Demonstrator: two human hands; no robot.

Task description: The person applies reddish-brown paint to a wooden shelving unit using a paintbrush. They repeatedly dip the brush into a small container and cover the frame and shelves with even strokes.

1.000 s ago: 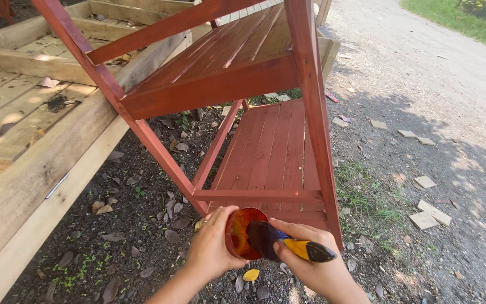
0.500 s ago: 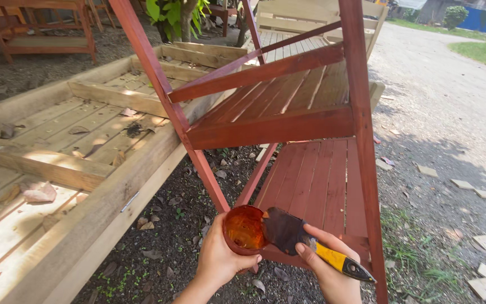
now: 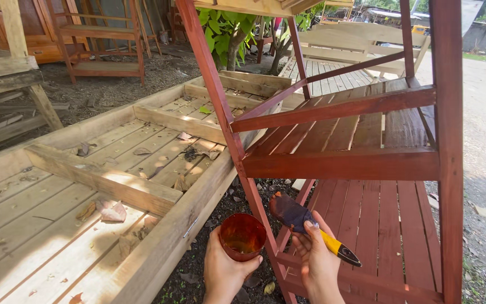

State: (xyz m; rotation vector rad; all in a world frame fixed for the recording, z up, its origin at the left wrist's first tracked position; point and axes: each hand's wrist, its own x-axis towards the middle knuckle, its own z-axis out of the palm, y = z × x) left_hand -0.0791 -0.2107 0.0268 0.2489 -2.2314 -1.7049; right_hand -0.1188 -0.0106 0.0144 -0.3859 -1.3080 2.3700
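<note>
Brush lifted beside the stain cup, at the red shelf frame.

Right hand fingers pinch the yellow-handled brush, bristles up and dark, seemingly loaded. Left hand wraps the cup of amber stain, just beside the red upright. Best to keep the cup level, wipe excess on its rim, and stroke along the grain.

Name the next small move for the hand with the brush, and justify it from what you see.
Probably lay the brush bristles against the red-stained shelf frame. The right hand holds it lifted clear of the cup in the left hand, its bristles dark and wet, close to the rail above.
</note>
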